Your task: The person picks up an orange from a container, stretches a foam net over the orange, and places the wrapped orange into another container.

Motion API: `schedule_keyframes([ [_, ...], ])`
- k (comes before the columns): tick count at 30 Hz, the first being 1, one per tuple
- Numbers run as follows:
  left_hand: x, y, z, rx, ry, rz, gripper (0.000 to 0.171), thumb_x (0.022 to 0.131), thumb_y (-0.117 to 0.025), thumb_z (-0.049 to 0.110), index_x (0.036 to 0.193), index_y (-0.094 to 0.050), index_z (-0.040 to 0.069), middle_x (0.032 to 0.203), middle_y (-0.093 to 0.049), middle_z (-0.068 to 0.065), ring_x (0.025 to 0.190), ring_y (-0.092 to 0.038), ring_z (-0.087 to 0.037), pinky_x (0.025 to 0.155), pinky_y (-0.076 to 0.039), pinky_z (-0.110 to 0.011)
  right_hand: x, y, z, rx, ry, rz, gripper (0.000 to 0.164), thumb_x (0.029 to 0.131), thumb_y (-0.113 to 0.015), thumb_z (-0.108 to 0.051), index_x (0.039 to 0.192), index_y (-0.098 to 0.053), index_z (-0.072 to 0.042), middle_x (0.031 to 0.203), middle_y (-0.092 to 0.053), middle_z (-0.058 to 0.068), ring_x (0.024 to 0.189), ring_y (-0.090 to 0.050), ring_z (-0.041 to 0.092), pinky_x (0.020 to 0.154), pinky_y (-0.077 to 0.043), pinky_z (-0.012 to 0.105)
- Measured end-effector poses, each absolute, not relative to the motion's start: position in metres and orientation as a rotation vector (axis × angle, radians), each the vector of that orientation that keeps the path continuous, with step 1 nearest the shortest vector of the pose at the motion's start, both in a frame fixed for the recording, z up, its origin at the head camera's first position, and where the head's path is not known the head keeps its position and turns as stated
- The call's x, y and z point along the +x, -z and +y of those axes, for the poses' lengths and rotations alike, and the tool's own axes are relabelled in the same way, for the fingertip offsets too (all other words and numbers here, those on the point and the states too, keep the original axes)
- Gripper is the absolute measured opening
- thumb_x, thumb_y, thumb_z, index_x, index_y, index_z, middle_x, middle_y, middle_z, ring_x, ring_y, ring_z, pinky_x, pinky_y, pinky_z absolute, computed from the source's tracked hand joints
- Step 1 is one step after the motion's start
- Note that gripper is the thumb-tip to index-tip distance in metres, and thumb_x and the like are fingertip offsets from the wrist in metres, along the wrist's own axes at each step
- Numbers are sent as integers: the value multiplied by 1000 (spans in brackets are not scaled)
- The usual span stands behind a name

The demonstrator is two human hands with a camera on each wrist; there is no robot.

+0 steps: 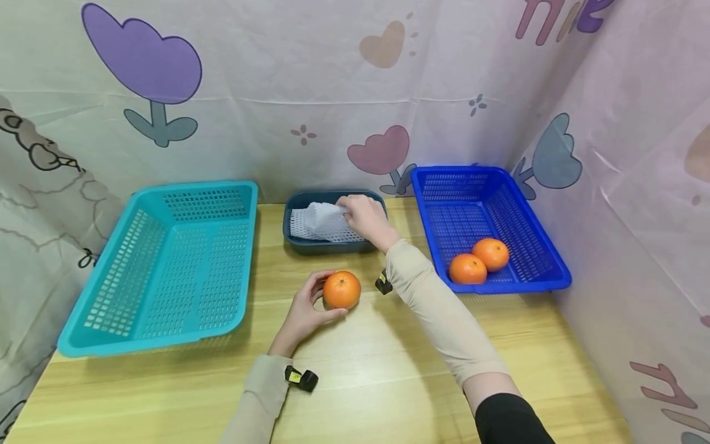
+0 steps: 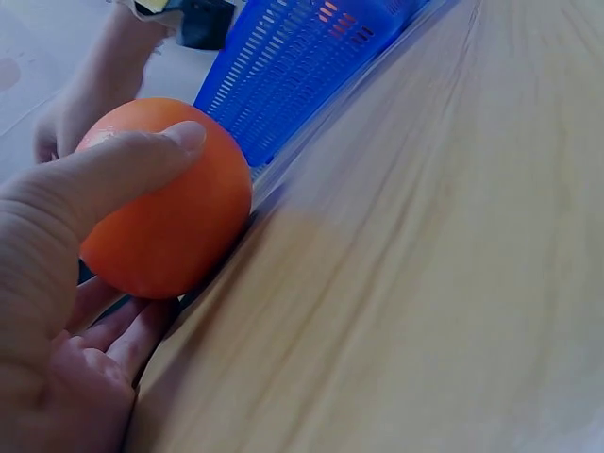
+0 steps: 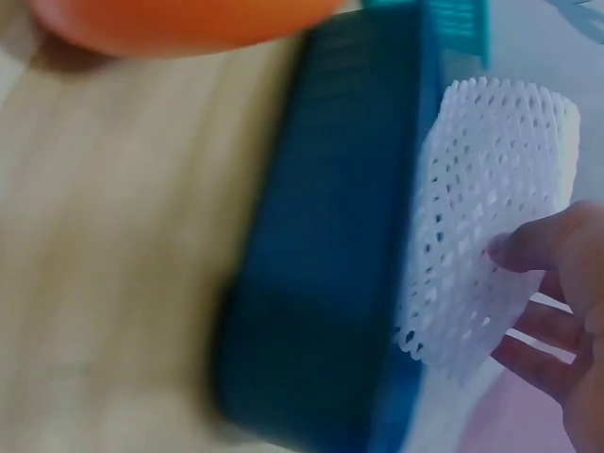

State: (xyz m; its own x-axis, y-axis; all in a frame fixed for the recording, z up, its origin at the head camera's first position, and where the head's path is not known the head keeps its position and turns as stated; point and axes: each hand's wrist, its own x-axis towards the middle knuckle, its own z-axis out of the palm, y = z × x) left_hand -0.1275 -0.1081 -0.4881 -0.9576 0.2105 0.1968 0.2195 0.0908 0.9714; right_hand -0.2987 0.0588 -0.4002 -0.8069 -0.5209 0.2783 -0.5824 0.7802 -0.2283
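Observation:
On the table in the head view, my left hand (image 1: 306, 309) holds an orange (image 1: 342, 290), thumb on its near side and fingers curved round the other. The left wrist view shows the thumb lying across the orange (image 2: 179, 203), which sits at the wooden surface. My right hand (image 1: 367, 217) reaches over a small dark blue-grey bin (image 1: 327, 248) and pinches a white foam net sleeve (image 1: 327, 219). Seen from the right wrist, the sleeve (image 3: 486, 208) hangs above the bin's rim between thumb and fingers. More white foam netting (image 1: 299, 223) lies in the bin.
A turquoise basket (image 1: 244, 296) stands at the left, with nothing visible inside. At the right is a blue basket (image 1: 532, 285) with two oranges (image 1: 490, 254) in its near part. A printed cloth (image 1: 266, 68) hangs behind the table, another stretch (image 1: 638, 203) along the right.

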Motion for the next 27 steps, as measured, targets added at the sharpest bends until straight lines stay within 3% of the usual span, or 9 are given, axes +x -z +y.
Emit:
schedule_keyframes([
  [9,-124,485,-108,-500,1943,-2377,83,68,-89,-1,140,-48,-5,138,-52,-18,121,-54,-32,104,-46,-43,-278,342,64,771,-568,-2704,25,91,-65,-7,113,-73,-16,111,-73,2,90,-69,25,65,-57,40],
  [12,-122,486,-108,-494,1923,-2388,82,68,-90,0,139,-50,-3,137,-52,-17,121,-54,-31,104,-46,-42,-265,324,67,773,-690,-2649,23,91,-65,-6,109,-74,-14,106,-74,2,86,-69,22,69,-55,38],
  [17,-122,485,-107,-510,1920,-2381,81,72,-88,4,142,-48,-1,140,-50,-18,125,-51,-30,106,-44,-42,-238,303,71,819,-897,-2528,20,89,-63,-4,103,-75,-12,92,-73,1,68,-57,17,61,-44,31],
  [21,-123,479,-106,-540,2055,-2307,76,82,-78,-1,146,-37,-7,148,-39,-28,136,-40,-39,114,-31,-50,-218,293,78,875,-1025,-2448,17,89,-64,-3,101,-74,-10,81,-69,0,61,-50,14,57,-38,27],
  [24,-124,474,-108,-563,2219,-2139,67,91,-64,-5,148,-30,-10,152,-32,-30,142,-30,-41,118,-22,-49,-205,288,83,915,-1171,-2398,16,88,-66,-2,101,-74,-8,82,-69,0,64,-57,12,60,-45,27],
  [27,-125,461,-111,-645,2407,-1852,52,101,-48,1,147,-29,-11,151,-32,-31,143,-28,-42,118,-21,-47,-191,286,87,926,-1313,-2368,16,88,-68,-3,103,-73,-8,88,-72,0,73,-64,11,68,-54,28],
])
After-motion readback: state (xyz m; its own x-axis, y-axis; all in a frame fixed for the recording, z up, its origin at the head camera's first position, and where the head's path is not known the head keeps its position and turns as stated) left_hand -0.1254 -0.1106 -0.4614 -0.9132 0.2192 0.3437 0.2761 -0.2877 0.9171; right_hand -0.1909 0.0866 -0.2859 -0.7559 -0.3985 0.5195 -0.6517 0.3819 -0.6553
